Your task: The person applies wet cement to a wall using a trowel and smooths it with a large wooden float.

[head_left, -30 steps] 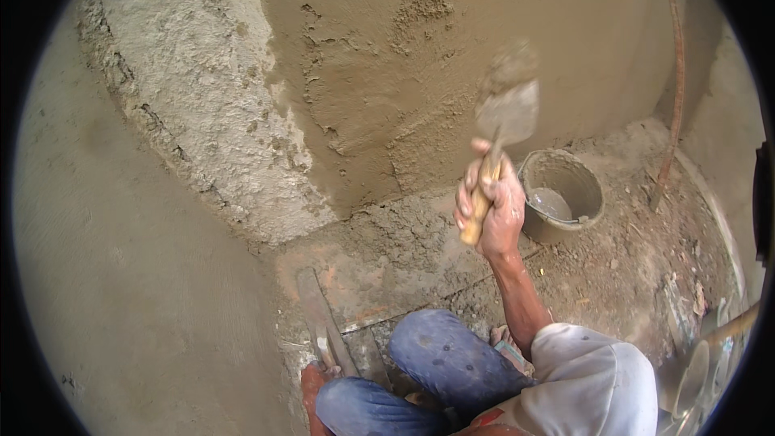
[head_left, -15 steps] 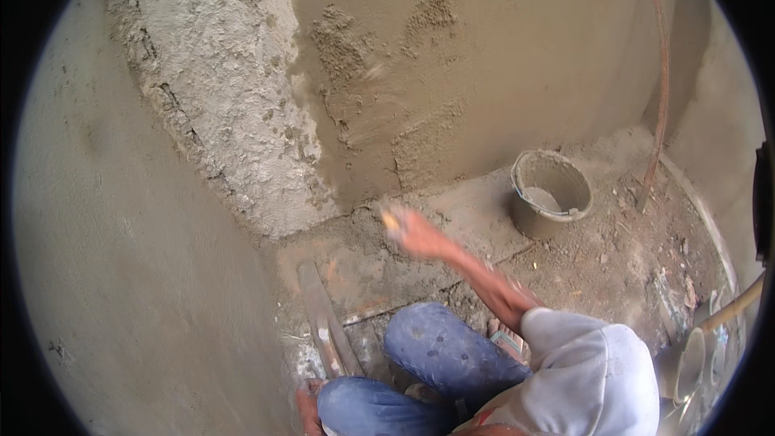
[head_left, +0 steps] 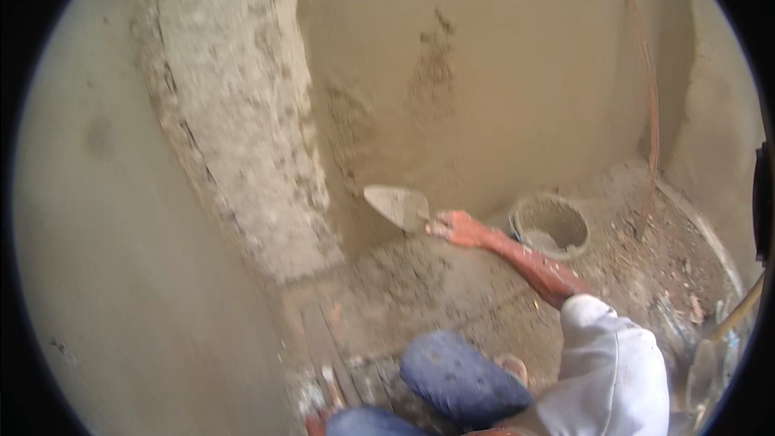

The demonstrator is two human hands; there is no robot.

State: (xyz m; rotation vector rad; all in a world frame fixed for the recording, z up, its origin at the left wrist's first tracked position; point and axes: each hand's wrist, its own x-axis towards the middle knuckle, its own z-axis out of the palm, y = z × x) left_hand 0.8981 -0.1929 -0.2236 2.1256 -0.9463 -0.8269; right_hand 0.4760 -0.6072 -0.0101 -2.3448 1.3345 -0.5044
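My right hand (head_left: 460, 229) is closed around the handle of a pointed trowel (head_left: 398, 206). The trowel's grey blade points left, just in front of the lower part of the wet-plastered wall (head_left: 517, 73). My left hand (head_left: 317, 421) shows only in part at the bottom edge, beside my knee; its fingers are mostly hidden. Close to it lies a long, narrow, flat tool (head_left: 327, 347), with its far end on the mortar-smeared ledge (head_left: 387, 282). Whether the left hand grips this tool cannot be seen.
A mortar-crusted bucket (head_left: 553, 226) stands right of my right hand, grey material inside. A rough, pale unplastered strip (head_left: 234, 97) runs down beside the plaster, with a smooth wall (head_left: 105, 234) at left. A thin reddish-brown strip (head_left: 648, 89) leans at right above loose debris (head_left: 654, 266).
My right hand has moved right and slightly up, and the trowel blade now shows clearly instead of being blurred. The whole view has shifted a little, so bucket and ledge appear lower.
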